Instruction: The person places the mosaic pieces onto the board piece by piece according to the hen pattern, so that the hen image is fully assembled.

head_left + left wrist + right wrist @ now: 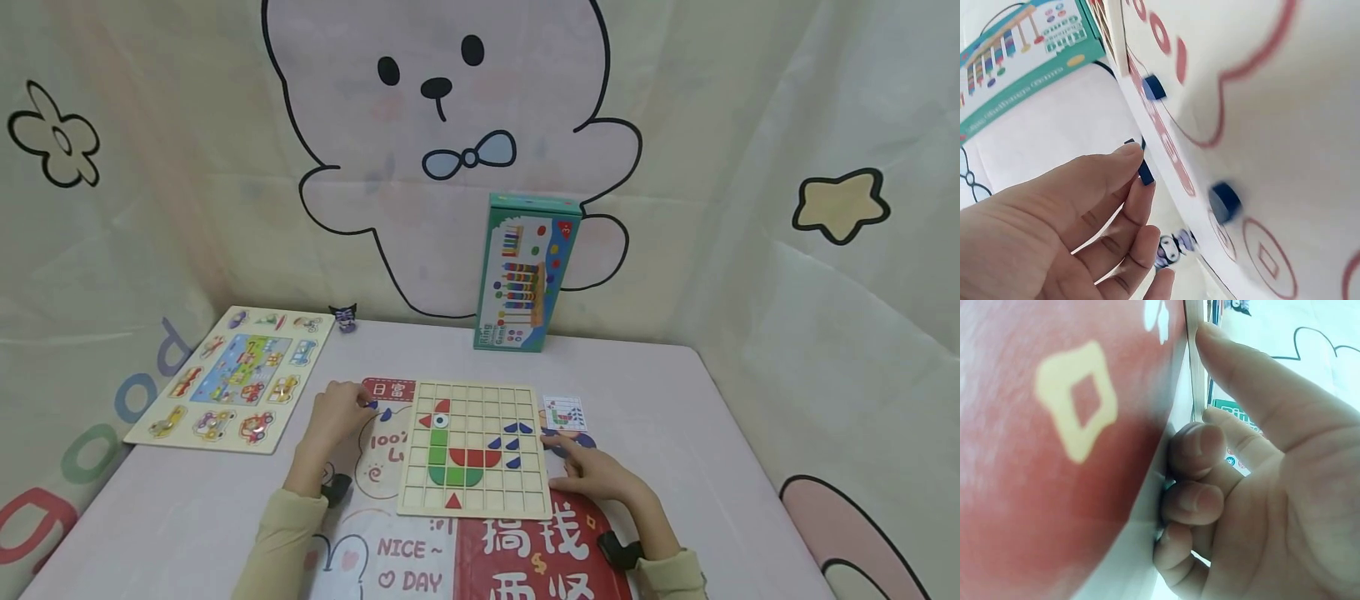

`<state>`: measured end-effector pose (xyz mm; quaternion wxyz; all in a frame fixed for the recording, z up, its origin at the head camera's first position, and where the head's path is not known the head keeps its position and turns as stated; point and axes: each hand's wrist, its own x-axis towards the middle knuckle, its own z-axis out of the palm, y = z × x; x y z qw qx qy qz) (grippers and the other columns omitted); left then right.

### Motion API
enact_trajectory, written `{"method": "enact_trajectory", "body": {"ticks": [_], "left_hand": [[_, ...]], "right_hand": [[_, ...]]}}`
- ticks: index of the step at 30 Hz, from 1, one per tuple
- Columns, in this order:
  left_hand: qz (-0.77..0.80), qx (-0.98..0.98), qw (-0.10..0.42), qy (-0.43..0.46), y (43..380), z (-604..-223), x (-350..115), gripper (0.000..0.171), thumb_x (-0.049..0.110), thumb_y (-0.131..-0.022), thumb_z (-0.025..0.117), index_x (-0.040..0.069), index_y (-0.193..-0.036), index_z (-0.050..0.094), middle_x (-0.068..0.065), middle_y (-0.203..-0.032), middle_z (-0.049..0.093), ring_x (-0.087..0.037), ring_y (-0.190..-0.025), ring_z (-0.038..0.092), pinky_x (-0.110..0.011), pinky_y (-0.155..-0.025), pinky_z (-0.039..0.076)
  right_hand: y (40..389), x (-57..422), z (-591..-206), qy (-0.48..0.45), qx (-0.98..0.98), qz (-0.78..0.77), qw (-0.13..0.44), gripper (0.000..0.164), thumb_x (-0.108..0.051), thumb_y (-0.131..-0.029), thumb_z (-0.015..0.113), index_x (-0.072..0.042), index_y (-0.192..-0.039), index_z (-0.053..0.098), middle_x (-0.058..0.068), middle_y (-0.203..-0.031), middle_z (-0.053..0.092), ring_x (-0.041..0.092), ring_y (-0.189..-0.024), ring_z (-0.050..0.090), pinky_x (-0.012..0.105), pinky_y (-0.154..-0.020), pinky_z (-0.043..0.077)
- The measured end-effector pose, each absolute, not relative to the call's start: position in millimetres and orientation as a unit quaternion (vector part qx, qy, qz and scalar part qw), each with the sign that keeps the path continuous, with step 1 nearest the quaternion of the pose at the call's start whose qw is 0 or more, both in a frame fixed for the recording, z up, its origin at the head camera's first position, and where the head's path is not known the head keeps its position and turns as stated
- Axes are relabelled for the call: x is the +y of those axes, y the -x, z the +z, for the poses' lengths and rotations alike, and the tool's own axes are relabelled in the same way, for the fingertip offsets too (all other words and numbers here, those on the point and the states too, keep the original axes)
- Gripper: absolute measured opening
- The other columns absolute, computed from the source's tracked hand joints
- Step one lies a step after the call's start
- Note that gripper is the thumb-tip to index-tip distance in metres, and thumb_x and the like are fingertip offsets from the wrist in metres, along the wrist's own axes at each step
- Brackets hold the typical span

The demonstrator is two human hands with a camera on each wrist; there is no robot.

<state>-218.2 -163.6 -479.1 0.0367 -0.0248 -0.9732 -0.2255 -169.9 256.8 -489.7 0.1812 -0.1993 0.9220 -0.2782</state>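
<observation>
Between thumb and index finger, my left hand (339, 417) pinches a small dark blue puzzle piece (1143, 165) left of the board. Two more blue pieces (1225, 202) lie on the printed mat beneath it in the left wrist view. A wooden grid board (480, 408) carries a bird shape of green pieces (438, 455), red pieces (474, 457), a white eye piece (440, 421) and several blue pieces (519, 427). At the board's right edge, thumb and index finger of my right hand (600, 473) touch it, spread apart, other fingers loosely bent.
A small picture card (564, 413) with a similar bird lies right of the board. The printed mat (408, 550) spreads underneath. A vehicle puzzle board (307, 400) lies back left, near a small dark figurine (345, 318). A tall green game box (525, 275) stands at the back.
</observation>
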Motion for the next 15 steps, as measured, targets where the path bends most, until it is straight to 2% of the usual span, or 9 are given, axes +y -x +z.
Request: {"method": "enact_trajectory", "body": {"ticks": [15], "left_hand": [[-0.214,-0.971,0.055,0.093,210.2,-481.7,-115.9,0.013,0.019,-0.076,0.074,0.013,-0.087,0.070,-0.001,-0.081,0.065,-0.023,-0.089,0.053,-0.050,-0.087,0.038]], "right_hand": [[169.5,257.3,-488.7,0.205,0.921,-0.278,0.179,0.067,-0.041,-0.082,0.067,-0.019,-0.139,0.040,-0.004,-0.062,0.047,0.005,-0.051,0.040,0.021,-0.049,0.035]]}}
